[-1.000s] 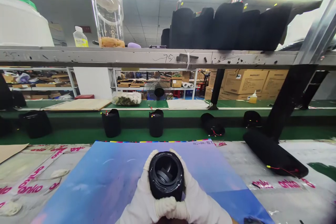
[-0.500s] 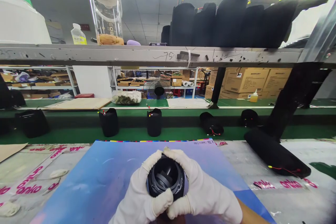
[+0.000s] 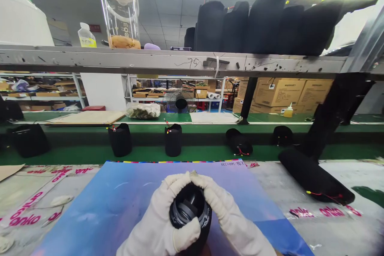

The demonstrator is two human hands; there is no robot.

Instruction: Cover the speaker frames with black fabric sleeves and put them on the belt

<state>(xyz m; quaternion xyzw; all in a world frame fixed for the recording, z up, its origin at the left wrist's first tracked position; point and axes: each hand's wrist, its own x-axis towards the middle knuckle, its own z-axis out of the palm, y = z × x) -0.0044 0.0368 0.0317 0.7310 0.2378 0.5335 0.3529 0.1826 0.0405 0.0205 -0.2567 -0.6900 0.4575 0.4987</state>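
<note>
Head view: left hand (image 3: pixel 159 224) and right hand (image 3: pixel 226 214) in white gloves clasping a black cylindrical housing (image 3: pixel 190 204) over a blue sheet (image 3: pixel 90 204)

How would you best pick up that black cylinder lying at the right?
Grip the black cylinder around its middle, coming from above: it lies on its side, so its rounded top is free, and the middle keeps clear of the thin red wire near its right end.

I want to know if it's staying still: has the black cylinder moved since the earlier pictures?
Yes. The black cylinder has moved down toward the person, farther from the far edge of the blue sheet.
</note>
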